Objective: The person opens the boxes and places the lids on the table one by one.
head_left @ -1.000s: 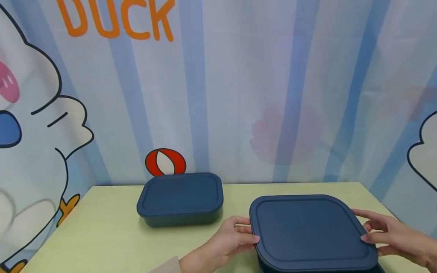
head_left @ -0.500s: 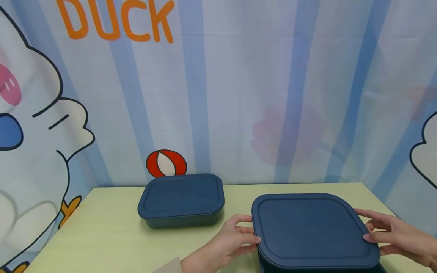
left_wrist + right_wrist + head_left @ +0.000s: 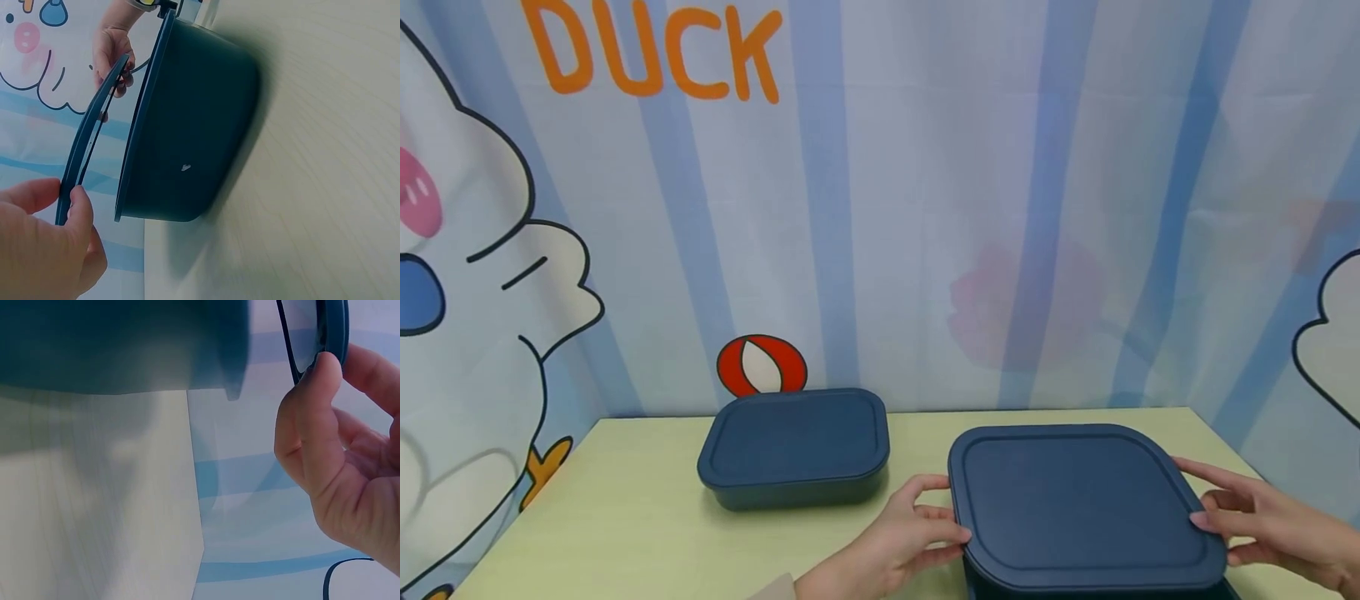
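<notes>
A dark blue rounded lid (image 3: 1082,504) is held between both hands above a deep dark blue-green container (image 3: 187,125) on the table. In the left wrist view, a gap shows between lid and container rim. My left hand (image 3: 895,533) pinches the lid's left edge between thumb and fingers. At the opposite edge, my right hand (image 3: 1270,521) pinches it the same way, thumb on top in the head view. A thin dark line runs along the lid's underside (image 3: 320,331) in the right wrist view. The container's inside is hidden from the head view by the lid.
A second, shallower box (image 3: 793,446) with a matching blue lid on it stands farther back and to the left. The pale yellow table (image 3: 625,517) ends at a striped cartoon curtain (image 3: 910,208) behind and at the sides.
The head view has tilted up slightly. Relative to the table's back edge, the lid is a little higher. Both hands keep the same hold on it.
</notes>
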The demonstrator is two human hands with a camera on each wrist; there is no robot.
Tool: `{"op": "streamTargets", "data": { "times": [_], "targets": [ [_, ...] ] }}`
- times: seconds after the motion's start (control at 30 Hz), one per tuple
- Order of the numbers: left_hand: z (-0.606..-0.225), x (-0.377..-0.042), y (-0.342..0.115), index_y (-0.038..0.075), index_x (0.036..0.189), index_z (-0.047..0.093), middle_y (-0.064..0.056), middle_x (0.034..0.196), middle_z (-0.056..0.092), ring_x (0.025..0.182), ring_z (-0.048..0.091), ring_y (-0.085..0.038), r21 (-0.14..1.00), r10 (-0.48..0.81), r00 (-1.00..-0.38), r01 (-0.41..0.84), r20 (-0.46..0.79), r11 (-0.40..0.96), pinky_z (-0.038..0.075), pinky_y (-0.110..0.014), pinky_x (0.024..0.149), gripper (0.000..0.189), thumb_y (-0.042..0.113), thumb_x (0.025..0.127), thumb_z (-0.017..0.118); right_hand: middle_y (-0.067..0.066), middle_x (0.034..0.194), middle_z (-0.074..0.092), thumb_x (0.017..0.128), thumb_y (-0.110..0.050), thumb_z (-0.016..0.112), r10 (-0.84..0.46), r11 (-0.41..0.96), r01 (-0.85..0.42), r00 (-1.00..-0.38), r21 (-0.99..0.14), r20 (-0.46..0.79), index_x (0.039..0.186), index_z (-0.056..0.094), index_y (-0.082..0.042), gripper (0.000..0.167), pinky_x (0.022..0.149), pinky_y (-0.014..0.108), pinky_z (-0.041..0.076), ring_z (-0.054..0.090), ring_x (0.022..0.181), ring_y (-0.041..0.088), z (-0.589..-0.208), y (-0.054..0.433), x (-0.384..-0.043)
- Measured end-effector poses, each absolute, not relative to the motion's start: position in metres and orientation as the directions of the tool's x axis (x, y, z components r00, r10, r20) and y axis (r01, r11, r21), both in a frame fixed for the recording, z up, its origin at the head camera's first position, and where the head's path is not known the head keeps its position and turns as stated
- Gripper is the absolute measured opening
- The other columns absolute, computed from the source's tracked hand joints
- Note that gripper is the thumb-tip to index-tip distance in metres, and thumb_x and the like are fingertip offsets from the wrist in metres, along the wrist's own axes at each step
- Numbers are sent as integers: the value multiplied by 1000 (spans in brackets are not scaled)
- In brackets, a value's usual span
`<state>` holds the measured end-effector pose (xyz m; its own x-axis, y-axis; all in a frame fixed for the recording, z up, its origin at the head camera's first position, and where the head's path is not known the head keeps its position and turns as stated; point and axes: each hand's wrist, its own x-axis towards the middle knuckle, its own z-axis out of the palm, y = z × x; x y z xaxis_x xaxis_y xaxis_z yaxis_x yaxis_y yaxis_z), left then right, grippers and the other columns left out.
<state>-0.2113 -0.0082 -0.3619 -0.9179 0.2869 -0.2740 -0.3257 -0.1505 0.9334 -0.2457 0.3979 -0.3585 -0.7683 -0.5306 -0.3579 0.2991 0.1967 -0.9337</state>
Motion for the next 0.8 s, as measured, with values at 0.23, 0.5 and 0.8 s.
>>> {"op": "streamTargets", "data": {
  "times": [0.23, 0.5, 0.8],
  "targets": [
    [-359, -212, -5, 5, 129, 43, -11, 89, 60, 71, 62, -17, 936, 297, -917, -318, -264, -151, 54, -35, 74, 60, -15, 77, 63, 14, 98, 58, 101, -23, 41, -480, 265, 311, -778, -913, -405, 144, -20, -13, 76, 77, 43, 51, 60, 78, 27, -356, 401, -247],
    [-359, -213, -3, 6, 130, 42, -12, 88, 60, 69, 62, -17, 935, 299, -916, -322, -267, -152, 55, -35, 72, 63, -18, 76, 63, 15, 104, 59, 100, -24, 43, -463, 255, 323, -787, -911, -408, 137, -28, -3, 82, 82, 45, 51, 63, 85, 35, -354, 401, -247],
    [-360, -217, -2, 7, 131, 42, -12, 89, 61, 69, 62, -17, 935, 278, -920, -323, -275, -147, 55, -34, 70, 64, -17, 76, 63, 13, 103, 60, 101, -22, 41, -500, 199, 306, -785, -931, -365, 148, -7, -32, 67, 88, 51, 46, 61, 97, 40, -358, 402, -251]
  ]
}}
